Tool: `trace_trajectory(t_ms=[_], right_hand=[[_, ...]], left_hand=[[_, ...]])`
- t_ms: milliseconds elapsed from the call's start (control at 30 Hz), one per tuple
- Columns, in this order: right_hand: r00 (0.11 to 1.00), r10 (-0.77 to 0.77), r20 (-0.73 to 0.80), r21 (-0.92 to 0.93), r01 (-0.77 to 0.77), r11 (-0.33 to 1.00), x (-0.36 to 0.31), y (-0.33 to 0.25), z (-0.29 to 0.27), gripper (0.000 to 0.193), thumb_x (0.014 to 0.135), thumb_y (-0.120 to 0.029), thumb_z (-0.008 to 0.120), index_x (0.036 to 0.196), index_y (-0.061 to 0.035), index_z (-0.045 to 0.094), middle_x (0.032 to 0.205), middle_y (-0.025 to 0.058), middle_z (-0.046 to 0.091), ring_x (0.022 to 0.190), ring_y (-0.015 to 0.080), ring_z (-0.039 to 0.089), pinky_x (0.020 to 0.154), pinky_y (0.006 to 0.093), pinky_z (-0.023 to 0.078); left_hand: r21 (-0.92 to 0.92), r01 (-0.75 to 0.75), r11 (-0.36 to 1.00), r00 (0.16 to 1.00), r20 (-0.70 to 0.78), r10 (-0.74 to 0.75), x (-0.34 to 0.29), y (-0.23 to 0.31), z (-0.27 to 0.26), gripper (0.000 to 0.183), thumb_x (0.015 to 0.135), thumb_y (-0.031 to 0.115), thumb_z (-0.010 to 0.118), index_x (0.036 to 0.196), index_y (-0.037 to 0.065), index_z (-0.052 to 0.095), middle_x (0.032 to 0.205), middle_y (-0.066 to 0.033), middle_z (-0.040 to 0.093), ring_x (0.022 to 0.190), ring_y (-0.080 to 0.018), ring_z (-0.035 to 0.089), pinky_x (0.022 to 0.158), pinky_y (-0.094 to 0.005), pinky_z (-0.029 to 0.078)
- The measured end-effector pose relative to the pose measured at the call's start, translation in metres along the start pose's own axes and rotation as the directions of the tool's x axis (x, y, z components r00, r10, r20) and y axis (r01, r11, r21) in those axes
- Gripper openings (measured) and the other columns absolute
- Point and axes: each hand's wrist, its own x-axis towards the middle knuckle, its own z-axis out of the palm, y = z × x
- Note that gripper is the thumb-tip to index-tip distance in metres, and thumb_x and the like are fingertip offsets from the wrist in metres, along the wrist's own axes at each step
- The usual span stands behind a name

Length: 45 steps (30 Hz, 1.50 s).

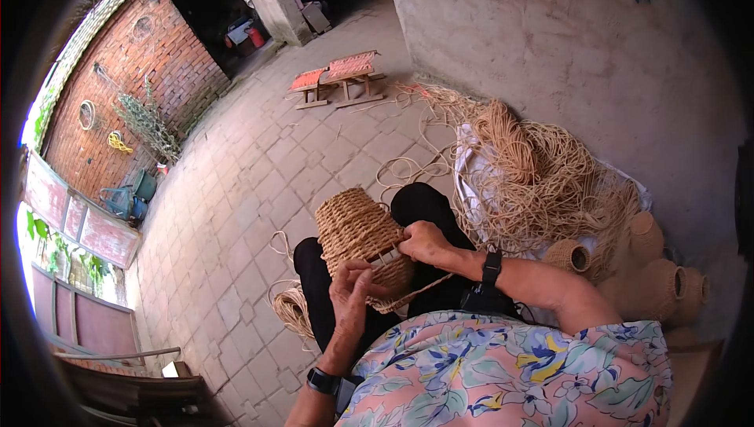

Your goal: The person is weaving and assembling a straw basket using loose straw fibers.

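Observation:
A tan woven basket (357,227) lies tilted across my lap, its open end toward me. At the right side of its rim, my right hand (426,243) is closed, with thumb and fingers pinching the edge. My left hand (351,292) grips the near left part of the rim with bent fingers. Pale upright strands show between the weave and a band at the opening. A twisted straw cord (420,293) runs from beside my left hand up toward the right, over my dark trousers. My fingertips partly hide the rim.
A large heap of straw cord (542,175) lies on white sheeting at the right wall. Several woven vessels (656,289) stand below it. A cord coil (292,311) sits by my left leg. Two low stools (353,67) stand ahead on the paved floor (236,199).

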Motion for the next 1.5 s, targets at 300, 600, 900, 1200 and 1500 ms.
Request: trace_trajectory(t_ms=[300,600,900,1200,1500], right_hand=[[0.96,-0.082,0.269,0.654,-0.119,0.747,-0.026,-0.02,0.001,0.017,0.082,-0.017,0.064,0.077,-0.002,0.057,0.062,0.0074,0.061,0.046,0.0085,0.053,0.037,0.0215,0.039],[0.988,-0.042,0.15,0.712,-0.078,0.697,-0.033,-0.006,0.001,0.015,0.082,-0.016,0.061,0.08,-0.0021,0.056,0.067,0.0072,0.063,0.049,0.0105,0.057,0.039,0.0219,0.045],[0.987,-0.008,0.158,0.851,-0.133,0.508,-0.031,-0.003,-0.01,0.014,0.085,-0.017,0.058,0.083,-0.0034,0.056,0.068,0.0062,0.062,0.055,0.0117,0.059,0.045,0.0236,0.049],[0.617,-0.779,0.111,-0.045,0.786,0.616,-0.066,0.028,-0.057,0.029,0.083,-0.03,0.064,0.096,-0.0049,0.061,0.084,0.011,0.064,0.073,0.027,0.061,0.068,0.0367,0.048],[0.664,-0.594,0.455,0.218,0.564,0.797,-0.09,0.046,-0.082,0.022,0.085,-0.021,0.055,0.086,-0.0037,0.068,0.074,0.0132,0.064,0.07,0.0279,0.063,0.064,0.0342,0.047]], left_hand=[[-0.262,0.12,0.957,0.983,-0.104,-0.152,0.03,-0.04,-0.062,0.014,0.087,0.018,0.06,0.095,0.007,0.054,0.083,-0.0039,0.062,0.052,-0.0086,0.055,0.051,-0.0184,0.044],[0.742,-0.112,0.661,0.922,-0.17,0.347,0.021,-0.014,-0.036,0.007,0.081,0.011,0.065,0.083,0.006,0.06,0.079,-0.0033,0.06,0.052,-0.0135,0.056,0.051,-0.0265,0.044],[0.844,-0.45,0.291,0.851,0.307,0.426,0.038,0.01,0.017,0.011,0.076,0.013,0.066,0.086,0.007,0.066,0.083,-0.0103,0.063,0.072,-0.0295,0.063,0.062,-0.0385,0.05],[0.911,-0.287,0.297,0.955,0.25,0.158,0.049,0.02,0.004,0.023,0.077,0.027,0.066,0.088,0.007,0.068,0.071,-0.014,0.067,0.067,-0.027,0.067,0.062,-0.0381,0.051],[0.017,0.114,0.993,0.979,-0.17,-0.109,0.032,-0.008,-0.097,0.027,0.089,0.023,0.057,0.1,-0.002,0.06,0.066,0.0016,0.052,0.058,-0.0077,0.047,0.056,-0.0214,0.039]])
